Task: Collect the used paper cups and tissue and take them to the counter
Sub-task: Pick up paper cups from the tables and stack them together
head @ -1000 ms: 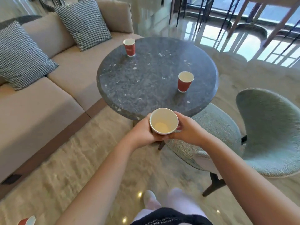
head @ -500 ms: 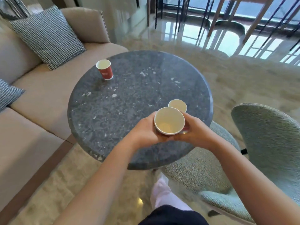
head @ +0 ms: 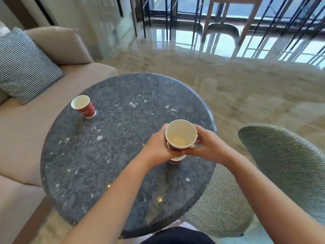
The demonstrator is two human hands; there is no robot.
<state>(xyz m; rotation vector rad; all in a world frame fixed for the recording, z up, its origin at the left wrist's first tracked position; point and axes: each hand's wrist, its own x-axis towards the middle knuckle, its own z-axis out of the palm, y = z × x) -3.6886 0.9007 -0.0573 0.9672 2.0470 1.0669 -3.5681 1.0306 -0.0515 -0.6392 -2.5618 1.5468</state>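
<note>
Paper cup point(head: 181, 134), round, speckled stone table point(head: 105, 159)

Lounge seating area; private home or lobby, cannot tell. Long beige upholstered sofa point(head: 52, 88) with a black-and-white houndstooth cushion point(head: 24, 67). Round dark grey speckled stone table point(head: 88, 164). Grey-green fabric tub chair point(head: 284, 164). Glossy beige marble floor point(head: 255, 95). Dark metal-barred glazing point(head: 175, 14) at the far side.

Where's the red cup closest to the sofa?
Head view: the red cup stands upright on the round table, far left, next to the sofa and apart from the held cup.
</note>
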